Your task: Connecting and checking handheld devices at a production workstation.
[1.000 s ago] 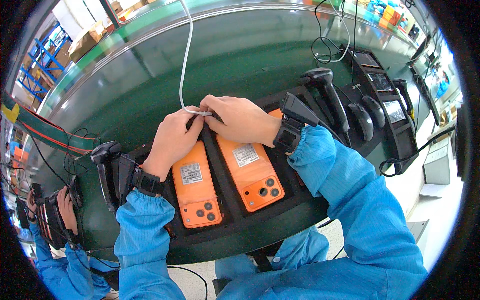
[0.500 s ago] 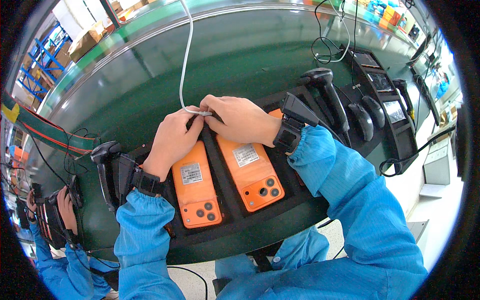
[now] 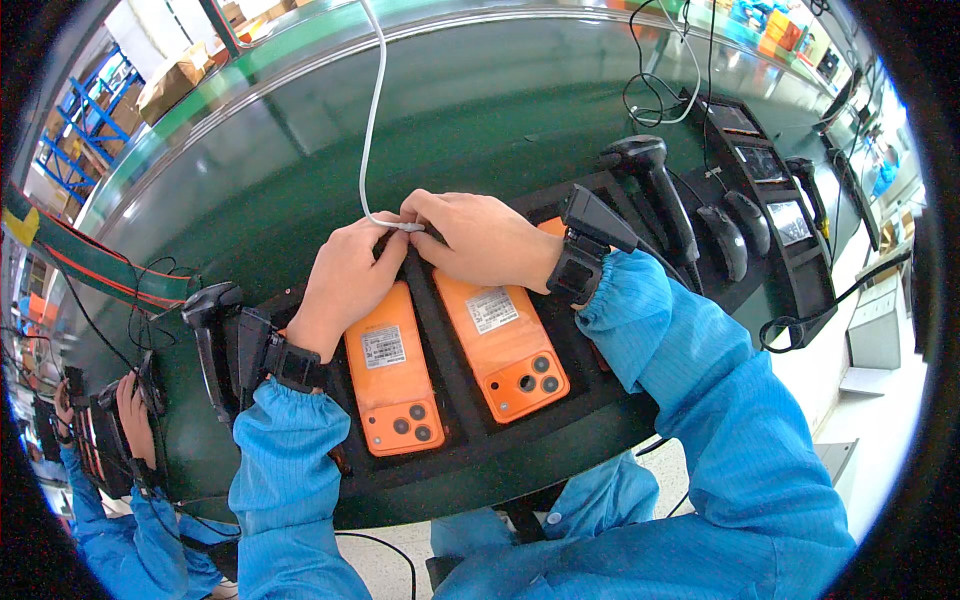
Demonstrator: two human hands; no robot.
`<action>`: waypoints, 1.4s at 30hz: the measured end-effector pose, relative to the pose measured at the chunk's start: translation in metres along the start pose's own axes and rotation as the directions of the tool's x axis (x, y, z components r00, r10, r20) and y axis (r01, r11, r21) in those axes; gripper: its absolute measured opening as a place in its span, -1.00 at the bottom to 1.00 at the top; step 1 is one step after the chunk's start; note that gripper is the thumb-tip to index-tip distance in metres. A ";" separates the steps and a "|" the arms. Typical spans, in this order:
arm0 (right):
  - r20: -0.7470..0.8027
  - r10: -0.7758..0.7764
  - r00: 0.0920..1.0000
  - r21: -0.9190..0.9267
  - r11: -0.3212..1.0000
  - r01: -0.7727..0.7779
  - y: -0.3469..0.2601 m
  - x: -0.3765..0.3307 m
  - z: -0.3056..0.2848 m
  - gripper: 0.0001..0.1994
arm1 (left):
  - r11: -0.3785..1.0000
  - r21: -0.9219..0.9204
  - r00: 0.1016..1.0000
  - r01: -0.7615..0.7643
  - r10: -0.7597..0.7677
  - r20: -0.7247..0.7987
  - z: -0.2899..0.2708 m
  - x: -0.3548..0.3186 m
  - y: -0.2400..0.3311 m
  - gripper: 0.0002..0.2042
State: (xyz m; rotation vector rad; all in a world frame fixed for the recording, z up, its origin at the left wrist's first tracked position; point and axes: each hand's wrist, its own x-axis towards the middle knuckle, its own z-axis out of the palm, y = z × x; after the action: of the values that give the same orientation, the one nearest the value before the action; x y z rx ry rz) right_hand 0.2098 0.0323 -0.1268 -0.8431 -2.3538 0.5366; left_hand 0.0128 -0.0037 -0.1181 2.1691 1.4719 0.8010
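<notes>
Both of my hands meet above the far ends of two orange smartphones. My left hand point(image 3: 350, 275) is closed, its thumb and curled fingers at the plug end of a white cable point(image 3: 374, 120). From the other side, my right hand point(image 3: 485, 238) pinches the same plug end; the fingertips partly hide it. Back side up in a black tray point(image 3: 455, 380) lie the left smartphone point(image 3: 395, 385) and the right smartphone point(image 3: 520, 350), each with a white label and a camera block at the near end. Part of another orange smartphone point(image 3: 551, 227) shows behind my right wrist.
A black handheld scanner point(image 3: 208, 330) stands left of my left wrist. Another scanner point(image 3: 655, 190) and a black mouse point(image 3: 722, 243) are at the right, beside a black rack point(image 3: 765, 165) with devices. A co-worker's hand point(image 3: 133, 420) shows at far left. The cable hangs from above.
</notes>
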 end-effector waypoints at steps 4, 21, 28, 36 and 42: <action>0.007 0.002 1.000 0.003 1.000 -0.002 -0.001 0.000 -0.001 -0.78 | 1.000 0.011 1.000 -0.003 0.003 -0.004 0.001 0.000 -0.002 -0.77; 0.004 -0.002 1.000 -0.008 1.000 0.002 0.002 0.000 0.001 -0.77 | 1.000 0.010 1.000 0.015 -0.015 0.015 -0.002 0.000 0.002 -0.75; 0.098 0.088 0.991 -0.024 0.996 -0.086 -0.004 0.001 -0.004 -0.76 | 1.000 0.017 1.000 -0.011 0.011 0.001 0.000 0.000 -0.002 -0.76; 0.085 0.085 0.993 -0.019 0.996 -0.084 -0.004 0.001 -0.004 -0.76 | 1.000 0.015 1.000 -0.009 0.009 0.010 -0.001 0.000 0.000 -0.75; 0.077 0.076 0.994 -0.014 0.997 -0.076 -0.004 0.002 -0.004 -0.77 | 1.000 0.024 1.000 -0.020 0.020 0.003 -0.001 0.001 -0.003 -0.76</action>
State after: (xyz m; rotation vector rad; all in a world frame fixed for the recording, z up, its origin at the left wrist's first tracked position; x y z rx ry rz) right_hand 0.2093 0.0309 -0.1210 -0.9357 -2.4049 0.5981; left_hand 0.0102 -0.0022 -0.1187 2.2051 1.4678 0.7915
